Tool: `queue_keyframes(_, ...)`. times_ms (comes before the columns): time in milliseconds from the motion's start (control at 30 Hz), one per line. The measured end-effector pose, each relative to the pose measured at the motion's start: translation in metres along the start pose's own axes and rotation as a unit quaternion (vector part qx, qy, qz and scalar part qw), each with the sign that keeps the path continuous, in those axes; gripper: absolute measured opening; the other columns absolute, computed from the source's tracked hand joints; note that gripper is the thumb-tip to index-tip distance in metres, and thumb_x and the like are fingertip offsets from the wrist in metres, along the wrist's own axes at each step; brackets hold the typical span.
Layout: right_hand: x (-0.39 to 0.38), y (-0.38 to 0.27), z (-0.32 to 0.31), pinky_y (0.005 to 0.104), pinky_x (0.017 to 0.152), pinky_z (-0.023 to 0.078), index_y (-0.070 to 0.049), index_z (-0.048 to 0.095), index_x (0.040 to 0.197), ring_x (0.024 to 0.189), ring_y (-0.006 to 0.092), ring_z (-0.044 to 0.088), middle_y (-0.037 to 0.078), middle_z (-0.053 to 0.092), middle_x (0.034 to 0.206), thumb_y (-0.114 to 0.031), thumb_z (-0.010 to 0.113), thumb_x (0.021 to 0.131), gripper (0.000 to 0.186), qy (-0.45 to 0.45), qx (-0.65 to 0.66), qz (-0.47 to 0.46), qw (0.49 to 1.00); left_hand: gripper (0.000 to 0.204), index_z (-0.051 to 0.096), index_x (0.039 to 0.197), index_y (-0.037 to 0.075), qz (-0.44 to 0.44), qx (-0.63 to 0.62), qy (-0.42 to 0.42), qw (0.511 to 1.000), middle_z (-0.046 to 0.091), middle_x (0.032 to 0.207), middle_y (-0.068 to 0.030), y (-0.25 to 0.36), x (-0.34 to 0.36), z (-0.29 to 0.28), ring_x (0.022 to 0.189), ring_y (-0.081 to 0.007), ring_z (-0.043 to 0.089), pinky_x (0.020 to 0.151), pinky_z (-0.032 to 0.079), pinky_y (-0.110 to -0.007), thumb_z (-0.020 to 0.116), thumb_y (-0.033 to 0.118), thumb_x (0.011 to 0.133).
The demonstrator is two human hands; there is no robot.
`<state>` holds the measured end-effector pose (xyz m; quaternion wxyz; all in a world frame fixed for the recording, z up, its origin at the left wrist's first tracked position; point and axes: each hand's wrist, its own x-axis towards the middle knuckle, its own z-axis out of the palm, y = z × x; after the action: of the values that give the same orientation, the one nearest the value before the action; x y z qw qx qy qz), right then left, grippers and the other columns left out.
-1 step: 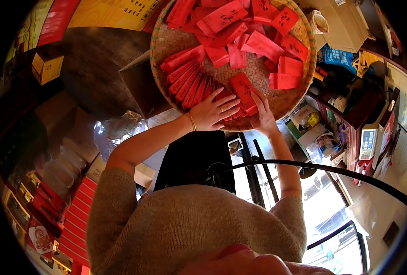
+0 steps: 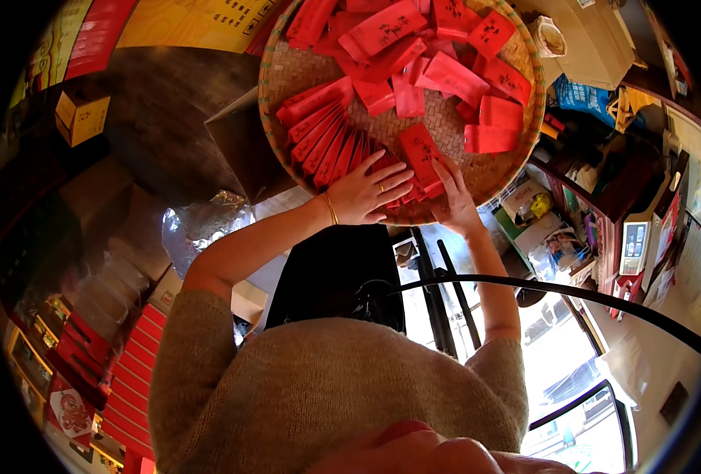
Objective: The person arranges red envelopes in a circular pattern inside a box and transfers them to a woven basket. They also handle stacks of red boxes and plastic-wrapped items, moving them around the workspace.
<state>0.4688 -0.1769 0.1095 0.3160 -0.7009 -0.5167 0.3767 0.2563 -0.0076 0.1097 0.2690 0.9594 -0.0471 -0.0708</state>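
A round woven bamboo tray [image 2: 445, 126] holds many small red packets with dark writing. Along its near left side, several packets overlap in a fanned row [image 2: 330, 142]. My left hand [image 2: 366, 189] lies over the near end of that row, palm down with fingers spread, a ring and a bracelet on it. Just to its right, my right hand [image 2: 454, 201] grips the near end of a red packet [image 2: 420, 154] between thumb and fingers. Part of the row is hidden under my left hand.
More red packets [image 2: 390, 31] lie heaped loosely at the tray's far side. Cardboard boxes [image 2: 595, 47] stand at the far right, and a small yellow box [image 2: 82, 118] at the left. A black curved bar [image 2: 587, 294] crosses the lower right. Crinkled clear plastic [image 2: 204, 229] lies left of my forearm.
The red packet in my right hand has shifted very slightly to the right. My left hand stays in place on the row.
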Motion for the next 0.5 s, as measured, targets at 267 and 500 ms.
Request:
queue_keyframes(267, 0.006, 0.004, 0.026, 0.0356, 0.097, 0.049, -0.004, 0.055, 0.135, 0.123, 0.0346, 0.057, 0.02, 0.055, 0.136, 0.006, 0.06, 0.086, 0.05, 0.165, 0.131, 0.031, 0.977, 0.09, 0.036, 0.151, 0.013, 0.003, 0.003, -0.003, 1.0, 0.029, 0.16, -0.0102, 0.001, 0.0, -0.004, 0.147, -0.0267, 0.027, 0.12, 0.015, -0.056, 0.074, 0.044, 0.075)
queue_keyframes(500, -0.003, -0.004, 0.026, 0.0386, 0.092, 0.052, 0.0, 0.06, 0.126, 0.108, 0.035, 0.065, 0.02, 0.066, 0.118, 0.007, 0.058, 0.083, 0.043, 0.084, 0.131, 0.022, 0.988, 0.095, 0.031, 0.154, 0.008, -0.019, -0.042, 0.032, 0.998, 0.025, 0.161, -0.0128, 0.009, 0.007, -0.014, 0.149, -0.0281, 0.023, 0.121, 0.013, -0.055, 0.07, 0.049, 0.077)
